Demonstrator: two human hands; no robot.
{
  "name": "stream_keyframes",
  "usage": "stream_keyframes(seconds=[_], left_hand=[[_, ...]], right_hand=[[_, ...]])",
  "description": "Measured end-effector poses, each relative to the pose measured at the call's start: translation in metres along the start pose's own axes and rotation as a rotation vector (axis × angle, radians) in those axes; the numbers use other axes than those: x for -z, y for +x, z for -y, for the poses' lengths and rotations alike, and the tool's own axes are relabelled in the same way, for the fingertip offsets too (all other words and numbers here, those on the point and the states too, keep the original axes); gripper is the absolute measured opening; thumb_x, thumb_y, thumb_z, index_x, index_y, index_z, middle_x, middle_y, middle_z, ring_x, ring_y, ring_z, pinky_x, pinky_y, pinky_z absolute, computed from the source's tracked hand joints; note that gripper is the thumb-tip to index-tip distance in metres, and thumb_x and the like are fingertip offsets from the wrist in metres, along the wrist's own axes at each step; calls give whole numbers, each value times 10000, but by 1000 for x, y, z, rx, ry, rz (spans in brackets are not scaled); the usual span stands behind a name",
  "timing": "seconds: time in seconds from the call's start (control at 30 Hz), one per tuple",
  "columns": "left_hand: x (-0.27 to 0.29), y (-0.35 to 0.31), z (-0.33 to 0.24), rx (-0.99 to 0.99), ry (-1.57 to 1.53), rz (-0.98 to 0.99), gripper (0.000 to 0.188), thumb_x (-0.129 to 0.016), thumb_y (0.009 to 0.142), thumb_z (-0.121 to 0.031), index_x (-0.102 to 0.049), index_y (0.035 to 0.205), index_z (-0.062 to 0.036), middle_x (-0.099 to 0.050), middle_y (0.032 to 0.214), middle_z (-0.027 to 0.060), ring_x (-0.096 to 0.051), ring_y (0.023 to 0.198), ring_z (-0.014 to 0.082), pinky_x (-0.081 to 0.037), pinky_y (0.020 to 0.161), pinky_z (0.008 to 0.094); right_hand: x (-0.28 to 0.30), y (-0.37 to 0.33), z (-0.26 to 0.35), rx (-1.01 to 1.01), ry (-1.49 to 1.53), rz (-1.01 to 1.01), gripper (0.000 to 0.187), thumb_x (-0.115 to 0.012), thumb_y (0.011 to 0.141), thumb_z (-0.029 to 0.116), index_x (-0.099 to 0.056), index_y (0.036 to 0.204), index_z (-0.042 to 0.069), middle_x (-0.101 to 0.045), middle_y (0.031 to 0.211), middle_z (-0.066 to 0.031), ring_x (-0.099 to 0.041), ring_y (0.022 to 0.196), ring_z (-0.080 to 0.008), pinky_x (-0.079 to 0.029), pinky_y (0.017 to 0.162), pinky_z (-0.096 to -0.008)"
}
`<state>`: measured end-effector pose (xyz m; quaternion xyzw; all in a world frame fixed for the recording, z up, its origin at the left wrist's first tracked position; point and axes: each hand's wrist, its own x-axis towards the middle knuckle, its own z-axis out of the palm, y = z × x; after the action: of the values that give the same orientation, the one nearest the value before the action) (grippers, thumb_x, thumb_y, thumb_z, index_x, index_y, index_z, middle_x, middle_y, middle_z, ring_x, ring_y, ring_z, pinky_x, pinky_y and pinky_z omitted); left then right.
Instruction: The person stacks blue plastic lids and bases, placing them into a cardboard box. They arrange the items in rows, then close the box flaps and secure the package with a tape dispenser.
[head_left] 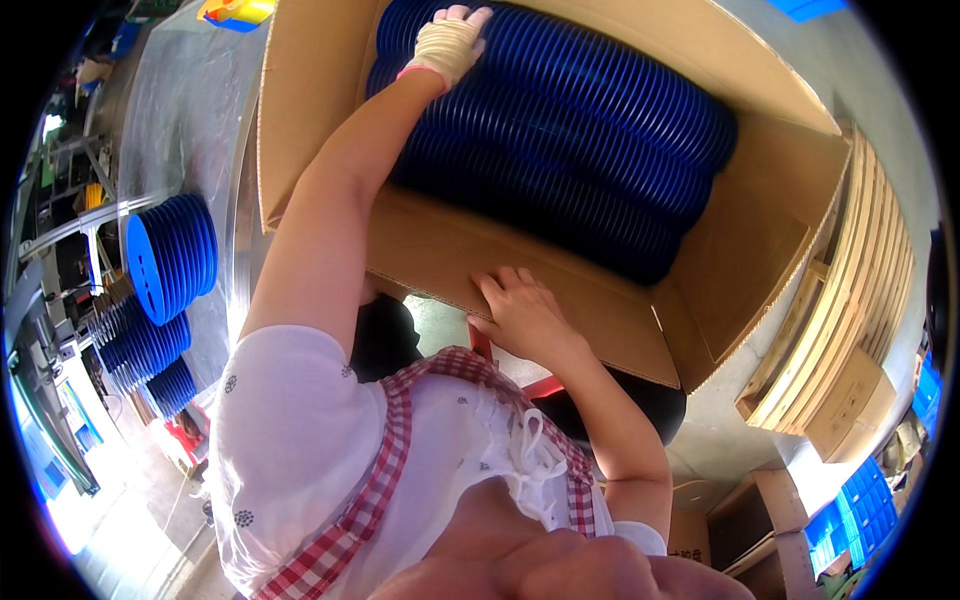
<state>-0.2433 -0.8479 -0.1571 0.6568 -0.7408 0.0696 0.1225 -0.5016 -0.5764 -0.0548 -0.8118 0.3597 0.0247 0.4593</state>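
Observation:
A large cardboard box (760, 190) stands before me with its flaps up. Rows of thin, round blue plastic reels (560, 130) fill it, packed on edge side by side. My left hand (447, 45), in a cream glove that leaves the fingertips bare, reaches to the far left of the box. Its fingers rest on the reels at the end of the far row, and it grips nothing that I can see. Ungloved, my right hand (523, 315) lies on the near wall of the box with its fingers stretched over the edge.
More blue reels (172, 260) stand stacked on edge at the left, next to a grey metal table (185, 100). Wooden pallets (845, 290) lean to the right of the box, with a small carton (850, 405) against them. Blue crates (855, 505) are at the lower right.

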Motion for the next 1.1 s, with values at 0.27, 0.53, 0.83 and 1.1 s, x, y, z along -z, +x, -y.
stream_keyframes(seconds=[0.27,0.53,0.83,1.1], left_hand=[[-3,7,-9,-432,165,-17,564,-473,843,-44,-471,1391,-181,-612,1178,64,-547,1139,261,-449,958,410],[-6,18,-11,-334,31,104,509,-548,827,-82,-518,1330,-155,-659,1015,86,-595,981,282,-467,880,414],[-8,13,-40,-93,-17,46,577,-684,799,-248,-498,1329,-119,-635,1104,112,-596,1038,301,-459,908,447],[-16,5,-45,-394,-15,-19,804,-575,790,127,-417,1449,-306,-556,1340,55,-516,1262,247,-395,1085,426]], right_hand=[[-1,-1,0,-5,4,-4,518,-696,852,350,-565,1252,48,-580,1177,-201,-542,1143,-370,-462,939,-481],[2,0,1,-34,-15,56,539,-663,865,362,-542,1295,61,-566,1203,-194,-527,1163,-361,-454,954,-468],[2,0,0,-26,-12,43,541,-663,860,356,-543,1296,60,-567,1203,-198,-532,1150,-363,-452,955,-460],[-1,-2,-1,-30,8,15,540,-676,844,334,-550,1292,60,-569,1208,-197,-532,1150,-360,-449,964,-462]])
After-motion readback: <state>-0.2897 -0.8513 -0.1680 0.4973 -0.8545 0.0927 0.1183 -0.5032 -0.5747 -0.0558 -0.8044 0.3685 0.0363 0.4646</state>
